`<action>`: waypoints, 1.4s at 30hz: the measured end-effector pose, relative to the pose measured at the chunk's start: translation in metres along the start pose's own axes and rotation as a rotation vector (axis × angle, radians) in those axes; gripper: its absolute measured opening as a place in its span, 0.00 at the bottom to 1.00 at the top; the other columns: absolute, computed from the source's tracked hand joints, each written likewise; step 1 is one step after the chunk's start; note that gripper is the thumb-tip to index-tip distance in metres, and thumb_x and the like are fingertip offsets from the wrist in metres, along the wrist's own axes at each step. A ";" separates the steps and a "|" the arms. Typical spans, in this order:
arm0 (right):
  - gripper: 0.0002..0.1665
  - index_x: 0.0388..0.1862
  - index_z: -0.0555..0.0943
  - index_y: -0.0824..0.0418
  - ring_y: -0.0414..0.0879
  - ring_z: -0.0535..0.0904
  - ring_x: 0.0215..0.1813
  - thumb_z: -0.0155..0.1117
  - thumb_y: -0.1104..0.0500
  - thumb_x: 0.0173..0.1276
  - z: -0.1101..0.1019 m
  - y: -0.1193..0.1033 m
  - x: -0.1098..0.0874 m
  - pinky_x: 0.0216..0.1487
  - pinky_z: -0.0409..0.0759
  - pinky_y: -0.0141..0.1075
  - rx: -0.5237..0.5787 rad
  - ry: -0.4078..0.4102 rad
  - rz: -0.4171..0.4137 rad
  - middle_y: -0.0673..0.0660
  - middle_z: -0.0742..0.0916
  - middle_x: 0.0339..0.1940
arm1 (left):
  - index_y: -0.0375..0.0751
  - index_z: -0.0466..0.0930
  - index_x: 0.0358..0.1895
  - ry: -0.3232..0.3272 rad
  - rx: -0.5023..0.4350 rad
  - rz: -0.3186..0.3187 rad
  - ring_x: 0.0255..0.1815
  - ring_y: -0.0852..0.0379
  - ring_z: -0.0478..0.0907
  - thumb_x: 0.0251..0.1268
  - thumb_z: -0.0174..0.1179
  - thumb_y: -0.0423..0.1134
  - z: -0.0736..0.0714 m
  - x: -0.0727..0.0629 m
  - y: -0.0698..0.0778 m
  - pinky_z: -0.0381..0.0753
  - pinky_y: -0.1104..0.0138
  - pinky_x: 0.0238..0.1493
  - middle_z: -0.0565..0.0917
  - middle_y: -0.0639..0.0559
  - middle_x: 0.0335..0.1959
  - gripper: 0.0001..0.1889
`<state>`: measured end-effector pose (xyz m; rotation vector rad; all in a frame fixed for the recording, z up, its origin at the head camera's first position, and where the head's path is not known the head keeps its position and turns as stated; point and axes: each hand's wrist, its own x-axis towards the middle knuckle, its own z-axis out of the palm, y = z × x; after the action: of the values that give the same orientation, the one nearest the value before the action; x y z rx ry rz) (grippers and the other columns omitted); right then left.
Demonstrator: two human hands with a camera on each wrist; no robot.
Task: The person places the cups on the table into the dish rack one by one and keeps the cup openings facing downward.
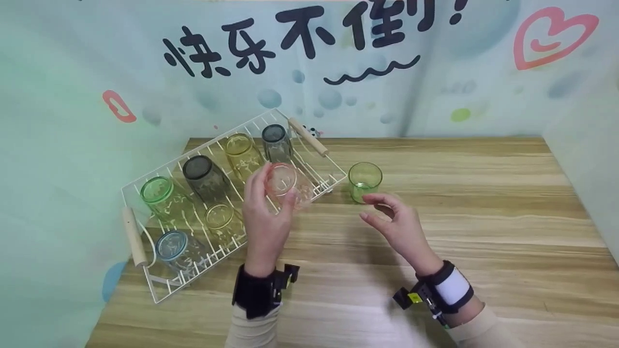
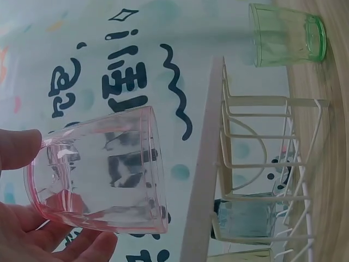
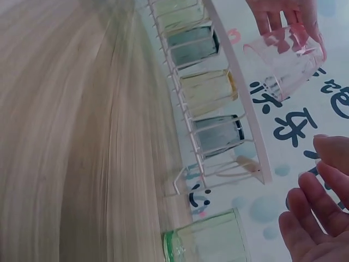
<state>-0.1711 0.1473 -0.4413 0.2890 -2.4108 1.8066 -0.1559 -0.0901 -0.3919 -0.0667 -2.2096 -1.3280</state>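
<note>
My left hand (image 1: 266, 212) holds a clear pink glass (image 1: 283, 180) between thumb and fingers, near its base. The glass is upside down, raised above the right part of a white wire rack (image 2: 199, 164); the left wrist view shows its rim apart from the wires. On the table, just right of the rack, a green glass (image 1: 365, 176) stands upright. My right hand (image 1: 399, 224) hovers in front of that glass, thumb and fingers apart, with nothing held. In the right wrist view, its loosely bent fingers (image 3: 305, 207) are clear of the green glass (image 3: 212, 240).
Inside the rack, several glasses stand upside down, among them a green one (image 1: 157, 189), a dark grey one (image 1: 198, 167), an amber one (image 1: 240, 145) and a blue one (image 1: 172, 245). Wooden handles (image 1: 134, 237) top the rack's ends. A printed backdrop (image 1: 300, 96) rises behind the table.
</note>
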 end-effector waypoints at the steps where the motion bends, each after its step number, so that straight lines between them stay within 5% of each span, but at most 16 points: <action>1: 0.22 0.53 0.81 0.67 0.50 0.80 0.60 0.71 0.67 0.59 0.000 0.001 0.001 0.68 0.76 0.38 -0.033 0.001 -0.018 0.63 0.85 0.55 | 0.37 0.66 0.69 0.006 0.007 -0.007 0.69 0.48 0.69 0.62 0.63 0.41 -0.001 0.001 -0.002 0.63 0.58 0.76 0.72 0.44 0.68 0.32; 11: 0.32 0.64 0.76 0.61 0.57 0.72 0.70 0.72 0.61 0.59 -0.002 0.008 0.017 0.75 0.66 0.52 -0.258 -0.031 -0.086 0.61 0.79 0.65 | 0.38 0.65 0.70 0.091 0.044 -0.056 0.73 0.47 0.64 0.62 0.64 0.43 -0.009 0.000 -0.017 0.59 0.56 0.79 0.70 0.44 0.70 0.33; 19: 0.39 0.70 0.69 0.61 0.59 0.69 0.72 0.71 0.61 0.60 0.004 0.013 0.033 0.76 0.65 0.53 -0.399 -0.110 -0.092 0.62 0.73 0.71 | 0.40 0.64 0.71 0.078 0.070 -0.131 0.74 0.45 0.63 0.61 0.65 0.45 -0.009 -0.002 -0.024 0.58 0.53 0.79 0.68 0.44 0.72 0.35; 25: 0.42 0.72 0.67 0.63 0.58 0.67 0.73 0.72 0.59 0.60 0.008 0.011 0.045 0.75 0.67 0.49 -0.565 -0.186 -0.130 0.63 0.72 0.72 | 0.39 0.66 0.69 0.122 0.061 -0.130 0.72 0.43 0.66 0.59 0.66 0.43 -0.008 -0.001 -0.028 0.61 0.49 0.77 0.69 0.42 0.69 0.35; 31: 0.40 0.70 0.68 0.66 0.60 0.68 0.72 0.72 0.62 0.59 0.006 0.017 0.052 0.75 0.67 0.50 -0.639 -0.213 -0.175 0.66 0.74 0.70 | 0.37 0.66 0.69 0.131 0.063 -0.127 0.71 0.43 0.67 0.58 0.68 0.40 -0.007 0.002 -0.032 0.63 0.49 0.76 0.70 0.42 0.68 0.35; 42: 0.29 0.58 0.78 0.68 0.58 0.80 0.56 0.72 0.68 0.56 0.003 0.028 0.055 0.63 0.80 0.47 -0.704 -0.183 -0.330 0.65 0.85 0.52 | 0.40 0.64 0.71 0.039 0.150 -0.239 0.71 0.41 0.65 0.59 0.67 0.41 -0.002 0.004 -0.033 0.63 0.48 0.76 0.67 0.43 0.71 0.36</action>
<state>-0.2314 0.1472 -0.4574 0.7313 -2.7223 0.7598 -0.1687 -0.1097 -0.4156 0.2846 -2.3320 -1.2677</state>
